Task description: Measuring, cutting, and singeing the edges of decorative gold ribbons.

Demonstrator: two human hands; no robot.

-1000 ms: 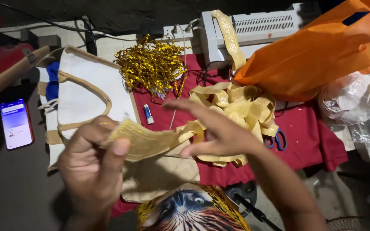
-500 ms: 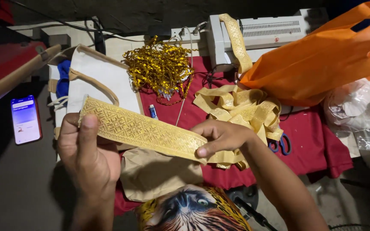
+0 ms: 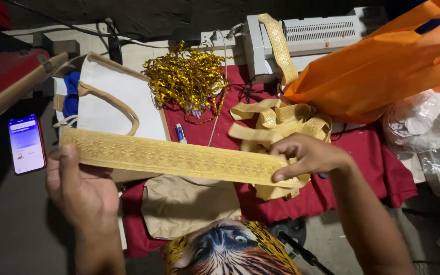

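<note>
A gold ribbon [image 3: 171, 157] is stretched flat between two hands above a red cloth [image 3: 367, 153]. The left hand [image 3: 80, 186] pinches its left end, thumb on top; the right hand [image 3: 309, 155] pinches the right end, fingers curled together. Behind lie a cream bag [image 3: 115, 104], gold tinsel [image 3: 189, 76], a small tube [image 3: 180, 133], a loose ribbon heap [image 3: 276, 119], an orange bag [image 3: 383, 71] and a white machine [image 3: 311, 30]. A lit phone [image 3: 26, 143] lies left. Tan fabric [image 3: 189, 203] lies underneath.
</note>
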